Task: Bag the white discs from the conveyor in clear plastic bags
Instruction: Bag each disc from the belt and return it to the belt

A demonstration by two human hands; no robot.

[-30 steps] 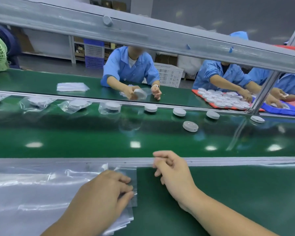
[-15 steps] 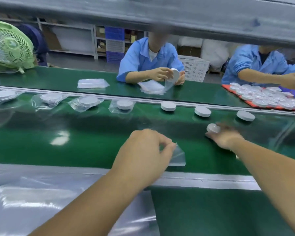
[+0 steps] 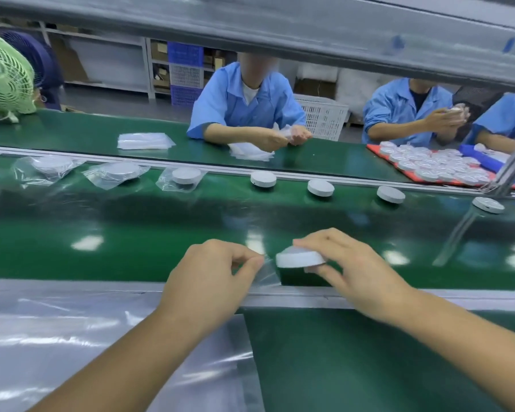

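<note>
Left hand: the left hand (image 3: 211, 272), centre of the frame, pinched the near edge of a clear plastic bag (image 3: 268, 270) between thumb and forefinger, the other fingers curled in.
Right hand: the right hand (image 3: 360, 272), just right of centre, gripped a white disc (image 3: 299, 258), with fingers over its top and thumb under its rim.
Disc position: it was held a little tilted above the conveyor (image 3: 131, 227), its left edge just beside the bag and not yet inside.
Bag position: it hung limp from the pinch, over the belt's near edge. Whether its mouth was open could not be told.
Disc handling: probably rigid, light and smooth-sided, so a hold across the rim suits it and leaves the leading edge free to enter.
Bag handling: thin, soft film, likely slippery and prone to cling shut. It is best held by one layer at the mouth, so the disc can part the layers.
Waiting discs: bare discs (image 3: 320, 187) lay along the belt's far edge, centre to right.
Done work: bagged discs (image 3: 186, 176) lay to their left.
Bag supply: a stack of bags (image 3: 72, 337) filled the lower left.
Others: workers in blue sat opposite, with a red tray (image 3: 378, 153) at right.
</note>
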